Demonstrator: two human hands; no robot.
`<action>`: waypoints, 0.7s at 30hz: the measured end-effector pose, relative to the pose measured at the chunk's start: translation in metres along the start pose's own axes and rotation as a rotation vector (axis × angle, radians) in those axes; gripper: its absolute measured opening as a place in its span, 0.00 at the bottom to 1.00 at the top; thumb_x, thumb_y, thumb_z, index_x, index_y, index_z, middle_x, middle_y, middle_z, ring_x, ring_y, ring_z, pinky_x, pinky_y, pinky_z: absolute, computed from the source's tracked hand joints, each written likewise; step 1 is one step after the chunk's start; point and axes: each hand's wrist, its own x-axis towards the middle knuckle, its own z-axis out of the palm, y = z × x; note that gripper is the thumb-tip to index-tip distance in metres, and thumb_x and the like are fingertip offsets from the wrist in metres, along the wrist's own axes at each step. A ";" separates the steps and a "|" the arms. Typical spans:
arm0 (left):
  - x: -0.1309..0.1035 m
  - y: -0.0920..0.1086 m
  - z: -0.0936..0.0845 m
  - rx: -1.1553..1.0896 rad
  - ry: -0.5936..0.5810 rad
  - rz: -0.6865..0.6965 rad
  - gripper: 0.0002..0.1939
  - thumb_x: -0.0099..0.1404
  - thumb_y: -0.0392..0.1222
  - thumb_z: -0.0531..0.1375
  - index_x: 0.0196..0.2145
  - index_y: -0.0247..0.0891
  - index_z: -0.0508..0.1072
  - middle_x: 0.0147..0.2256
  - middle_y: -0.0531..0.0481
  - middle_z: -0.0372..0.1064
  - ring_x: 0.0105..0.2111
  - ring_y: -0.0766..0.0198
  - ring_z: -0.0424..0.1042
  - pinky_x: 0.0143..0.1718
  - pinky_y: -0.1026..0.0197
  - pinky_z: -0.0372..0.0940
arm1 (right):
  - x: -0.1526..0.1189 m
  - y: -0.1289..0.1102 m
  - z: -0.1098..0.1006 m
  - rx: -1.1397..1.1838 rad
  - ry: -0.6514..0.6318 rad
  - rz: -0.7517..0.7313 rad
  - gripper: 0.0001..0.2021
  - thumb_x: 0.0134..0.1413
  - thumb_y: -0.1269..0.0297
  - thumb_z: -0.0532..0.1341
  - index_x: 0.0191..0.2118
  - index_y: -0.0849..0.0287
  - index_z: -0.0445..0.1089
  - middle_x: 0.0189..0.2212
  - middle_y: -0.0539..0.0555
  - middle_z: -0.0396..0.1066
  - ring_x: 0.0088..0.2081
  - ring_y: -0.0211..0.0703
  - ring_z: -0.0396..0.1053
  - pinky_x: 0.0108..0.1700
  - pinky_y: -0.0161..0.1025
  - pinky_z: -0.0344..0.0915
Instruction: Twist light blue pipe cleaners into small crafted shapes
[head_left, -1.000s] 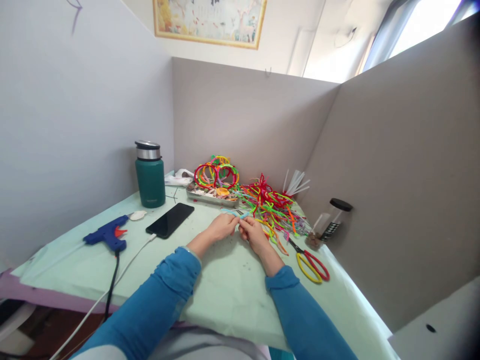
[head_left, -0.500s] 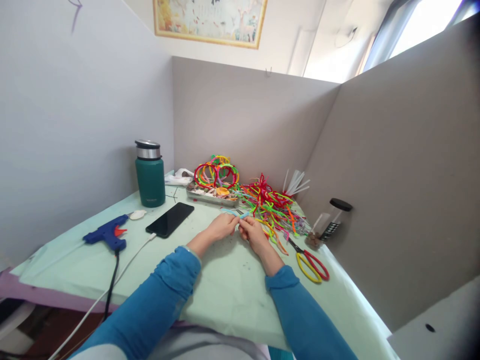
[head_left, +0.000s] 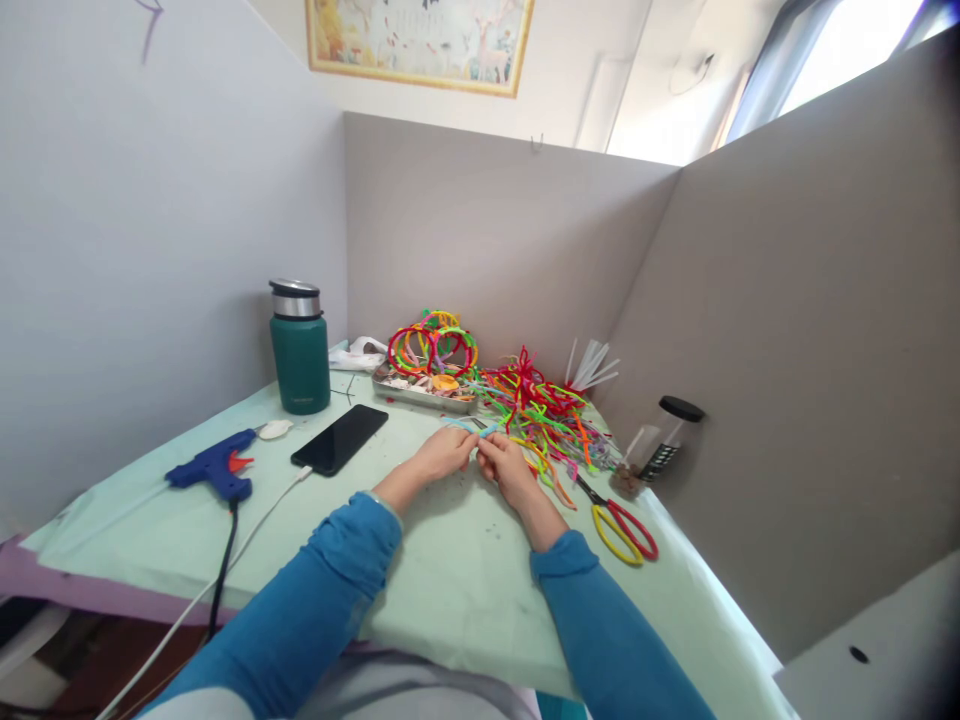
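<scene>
Fingertips nearly together, my two hands meet over the middle of the table. My left hand (head_left: 448,453) pinches a light blue pipe cleaner (head_left: 459,424), whose end sticks out past the fingers. On the same blue pipe cleaner my right hand (head_left: 508,463) is also closed, thumb against fingers. Just behind the hands spreads a tangled heap of coloured pipe cleaners (head_left: 544,410), mostly red, green, yellow and orange. Scissors (head_left: 626,530) with one yellow and one red handle lie to the right of my right hand. The fingers hide part of the blue piece.
A metal tray (head_left: 420,397) holds scraps and coloured rings (head_left: 433,350). To the left are a green flask (head_left: 300,362), a phone (head_left: 340,440) on a white cable and a blue glue gun (head_left: 215,466). A clear jar (head_left: 658,448) leans at right. Grey partitions (head_left: 487,220) enclose the table.
</scene>
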 end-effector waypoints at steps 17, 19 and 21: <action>-0.001 0.001 0.000 0.005 0.007 0.000 0.27 0.67 0.48 0.42 0.16 0.37 0.66 0.18 0.51 0.67 0.22 0.66 0.64 0.30 0.63 0.55 | -0.001 -0.001 0.001 0.000 -0.004 -0.005 0.13 0.47 0.56 0.62 0.24 0.58 0.61 0.16 0.44 0.63 0.13 0.28 0.53 0.17 0.31 0.43; -0.001 0.001 -0.001 0.004 0.006 0.002 0.27 0.67 0.48 0.42 0.16 0.37 0.66 0.18 0.50 0.67 0.22 0.66 0.64 0.30 0.63 0.55 | -0.001 0.000 0.000 0.001 -0.003 -0.005 0.13 0.47 0.56 0.62 0.24 0.58 0.61 0.16 0.44 0.63 0.13 0.28 0.53 0.17 0.31 0.43; -0.001 0.001 -0.001 0.001 0.002 0.002 0.27 0.67 0.48 0.42 0.17 0.37 0.67 0.19 0.50 0.67 0.22 0.66 0.65 0.30 0.63 0.56 | -0.001 0.000 0.000 0.003 -0.001 -0.003 0.13 0.47 0.56 0.63 0.24 0.58 0.61 0.16 0.44 0.63 0.13 0.28 0.53 0.17 0.31 0.43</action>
